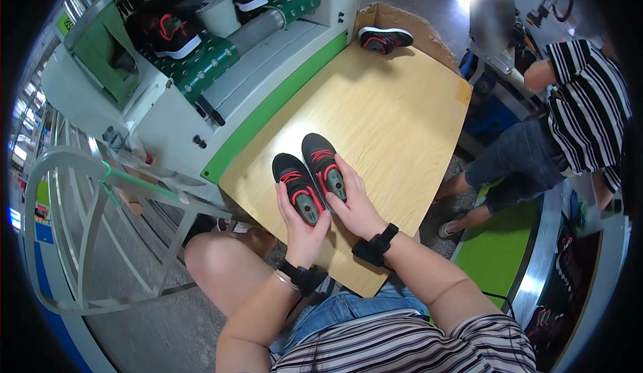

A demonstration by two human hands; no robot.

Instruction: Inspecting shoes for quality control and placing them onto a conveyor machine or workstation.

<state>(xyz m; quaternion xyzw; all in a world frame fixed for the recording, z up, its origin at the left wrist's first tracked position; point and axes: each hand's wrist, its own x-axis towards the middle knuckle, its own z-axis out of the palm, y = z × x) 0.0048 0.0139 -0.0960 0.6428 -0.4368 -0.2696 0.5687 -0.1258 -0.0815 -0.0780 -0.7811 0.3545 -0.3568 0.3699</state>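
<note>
Side by side over the near part of the wooden table [402,125], I hold two black sneakers with red laces, toes pointing away from me. My left hand [303,229] is wrapped round the heel of the left sneaker [290,172]. Round the heel of the right sneaker [317,150] closes my right hand [356,202]. A grey-green shoe last fills the opening of each sneaker. Both wrists wear black bands. At the table's far end another black and red sneaker [384,40] lies apart from my hands.
Left of the table stands a pale machine [268,58] with green perforated conveyor belts [293,2] carrying more sneakers. A metal rack [94,225] curves at the left. A person in a striped shirt [586,111] stands at the right, beside a green belt [499,249]. Torn cardboard [418,28] edges the table's far end.
</note>
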